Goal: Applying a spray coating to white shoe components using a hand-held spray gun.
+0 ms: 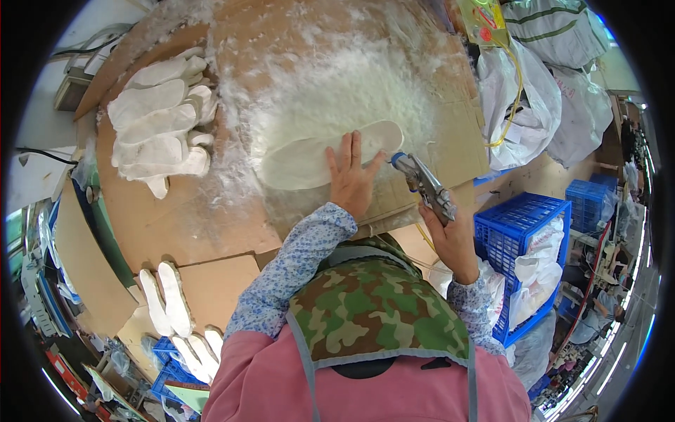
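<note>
A pale, shoe-sole-shaped insole (pixel 295 165) lies flat on the white-coated cardboard in front of me. My left hand (pixel 353 179) rests on it with fingers spread, pressing near its middle. In my right hand (pixel 452 241) is a silver spray gun (pixel 427 184) with a blue nozzle, which points at the insole's right end from just beside it. The fingers are wrapped around the gun's handle, and part of the grip is hidden by them. Whether anything is coming out of the nozzle I cannot tell.
Several insoles lie stacked in a pile (pixel 158 123) at the left on brown cardboard (pixel 232 225). More insoles (pixel 176 299) lie lower left. A yellow hose (pixel 521 84) hangs at the right by white plastic bags (pixel 524 105). A blue crate (pixel 517 218) with bags stands near my right arm.
</note>
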The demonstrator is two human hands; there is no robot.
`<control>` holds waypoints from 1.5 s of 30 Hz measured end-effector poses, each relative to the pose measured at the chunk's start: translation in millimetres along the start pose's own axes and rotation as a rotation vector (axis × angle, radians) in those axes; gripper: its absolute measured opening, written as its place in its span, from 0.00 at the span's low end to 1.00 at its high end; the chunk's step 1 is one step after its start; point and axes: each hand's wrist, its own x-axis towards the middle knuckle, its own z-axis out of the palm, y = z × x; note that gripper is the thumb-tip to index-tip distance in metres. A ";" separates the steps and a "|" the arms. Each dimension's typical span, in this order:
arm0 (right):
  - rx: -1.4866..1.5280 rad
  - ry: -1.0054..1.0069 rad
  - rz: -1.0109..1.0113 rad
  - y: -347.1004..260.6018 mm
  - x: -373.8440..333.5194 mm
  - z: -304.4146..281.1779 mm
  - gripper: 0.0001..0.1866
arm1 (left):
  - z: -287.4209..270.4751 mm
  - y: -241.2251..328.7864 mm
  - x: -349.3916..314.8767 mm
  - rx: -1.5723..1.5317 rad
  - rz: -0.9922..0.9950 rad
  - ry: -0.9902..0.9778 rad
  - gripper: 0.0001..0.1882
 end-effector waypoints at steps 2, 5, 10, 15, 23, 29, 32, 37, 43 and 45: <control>-0.007 -0.002 0.025 -0.6 0.2 -2.0 0.14 | 0.6 1.6 0.5 -0.033 0.008 0.036 0.28; 0.003 0.018 0.037 1.5 1.0 -3.7 0.13 | 0.3 3.8 2.2 -0.028 -0.017 0.024 0.31; -0.046 0.023 0.071 6.3 -0.5 -8.5 0.12 | -1.6 5.0 2.6 -0.025 -0.024 0.014 0.31; -0.073 0.050 0.076 7.9 -1.8 -10.3 0.12 | 0.0 5.2 2.1 -0.036 -0.016 0.032 0.30; -0.091 0.067 0.101 7.7 -3.5 -11.8 0.12 | 1.0 4.9 1.6 -0.022 -0.004 0.040 0.30; -0.119 0.081 0.089 9.4 -7.9 -9.2 0.12 | 0.0 3.9 -1.1 -0.039 -0.001 0.041 0.29; -0.147 0.059 0.039 7.8 -9.9 -5.3 0.12 | -4.7 -0.2 -7.4 -0.049 0.000 0.042 0.29; -0.111 -0.003 -0.006 -4.0 -11.0 4.2 0.12 | -19.8 -13.8 -24.3 -0.007 -0.054 0.033 0.29; -0.124 -0.102 0.022 -24.0 -7.6 21.1 0.12 | -40.1 -34.2 -50.1 0.024 -0.128 0.063 0.28; -0.125 -0.133 0.011 -30.7 -6.6 27.6 0.12 | -46.7 -41.7 -59.2 0.042 -0.159 0.070 0.27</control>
